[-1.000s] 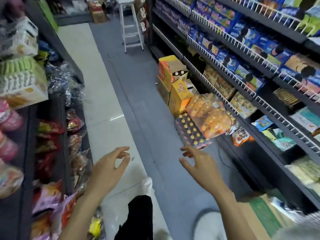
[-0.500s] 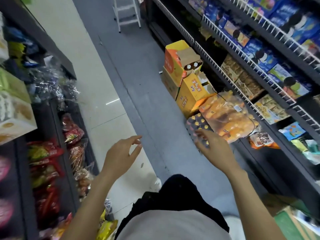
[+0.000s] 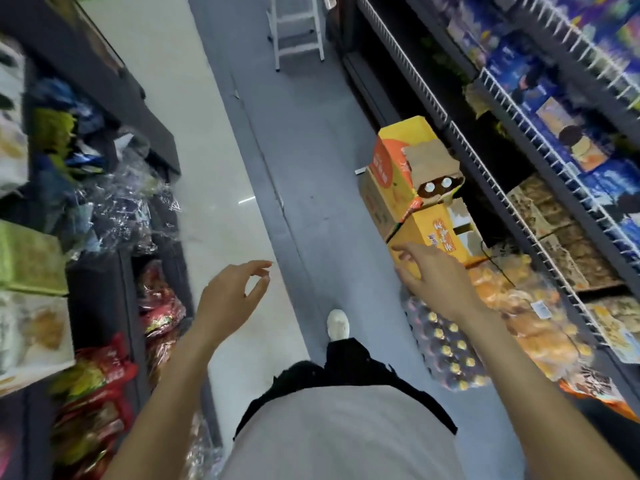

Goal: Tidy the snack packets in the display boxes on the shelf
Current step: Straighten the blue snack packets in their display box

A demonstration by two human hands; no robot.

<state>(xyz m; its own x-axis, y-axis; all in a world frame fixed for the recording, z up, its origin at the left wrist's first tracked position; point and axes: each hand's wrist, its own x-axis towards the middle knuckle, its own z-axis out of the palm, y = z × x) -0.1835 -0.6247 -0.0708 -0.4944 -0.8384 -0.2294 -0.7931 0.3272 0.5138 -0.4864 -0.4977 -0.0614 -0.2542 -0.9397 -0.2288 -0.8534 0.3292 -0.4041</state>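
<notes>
Both bare forearms reach forward from the bottom of the view, well apart from each other, one on each side of the body. The left hand point(image 3: 230, 299) is raised at about waist height, palm turned inward, its fingers loosely curled with the thumb and forefinger tips close together; it holds nothing. The right hand point(image 3: 438, 275) stretches forward with its back toward the camera, fingers spread and slightly bent, pointing left and ahead; it also holds nothing. Below, the torso is in a grey shirt, with dark trousers and one white shoe point(image 3: 338, 323) stepped forward between the arms.
</notes>
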